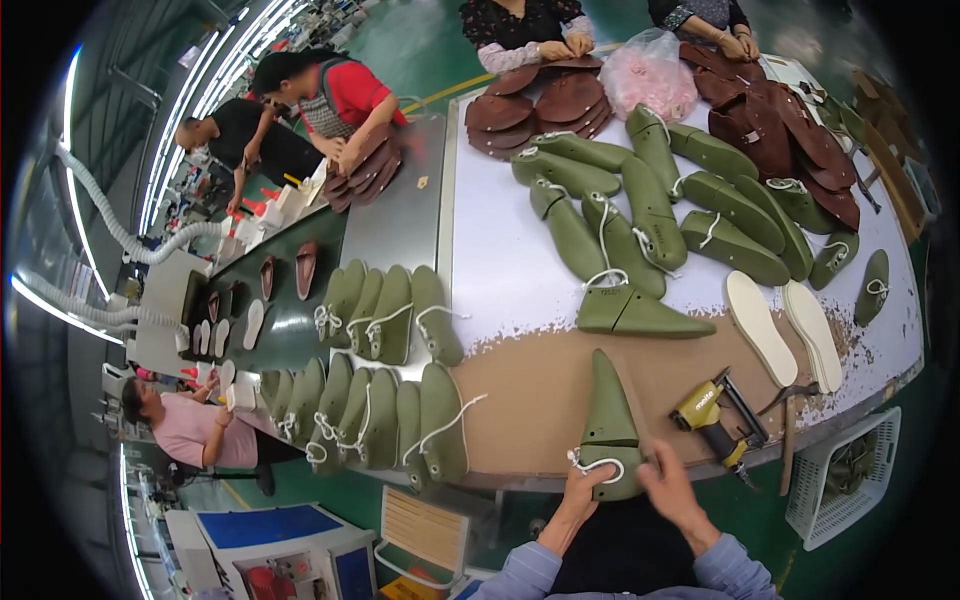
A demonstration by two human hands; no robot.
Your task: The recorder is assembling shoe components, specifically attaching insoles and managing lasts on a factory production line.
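A green shoe last (pixel 608 400) points away from me at the table's near edge, toe up in the picture. My left hand (pixel 582 497) is closed on its heel end, next to a loop of white cord (pixel 610 468). Against the right side of the same heel, my right hand (pixel 672 487) has its fingers curled; part of them is hidden. A yellow-and-black staple gun (pixel 718 415) lies to the right of this last. Beyond it, another green last (pixel 640 312) rests on its side, its toe to the right.
Several green lasts (pixel 650 215) pile up behind; more stand in rows (pixel 390 310) at left. Pale insoles (pixel 760 325) and a hammer (pixel 788 440) lie right. Brown leather pieces (pixel 775 140) are at the far side, where co-workers' hands (pixel 565 47) work. A white crate (pixel 845 480) stands beside the table.
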